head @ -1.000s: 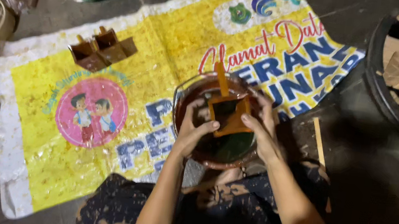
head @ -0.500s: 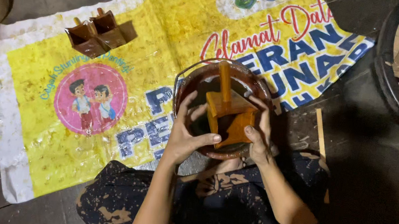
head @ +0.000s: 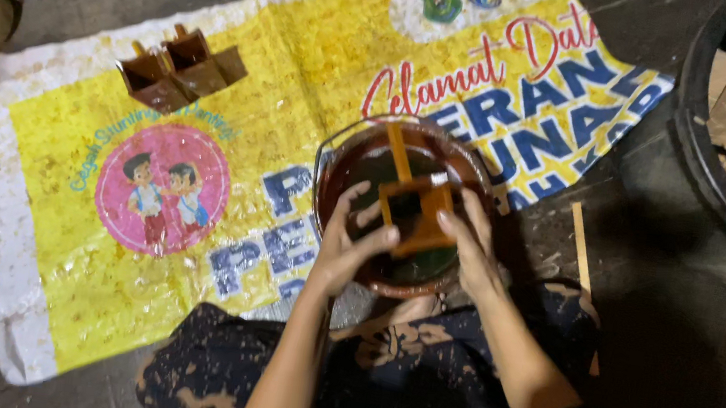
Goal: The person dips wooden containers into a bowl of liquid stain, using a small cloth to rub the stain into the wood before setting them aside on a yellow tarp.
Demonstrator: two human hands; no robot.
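Both arms are bare from above the elbow down to the hands: no sleeves, watch, rings or gloves show on the left hand [head: 346, 254] or the right hand [head: 473, 253]. At six o'clock, dark clothing [head: 414, 382] carries a scattered orange-tan blotchy print.

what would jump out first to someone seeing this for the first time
At centre, the left hand and right hand hold a small wooden frame piece over a round bowl of dark brown stain. Under it spreads a big yellow printed banner, with already stained wooden pieces drying at its upper left.
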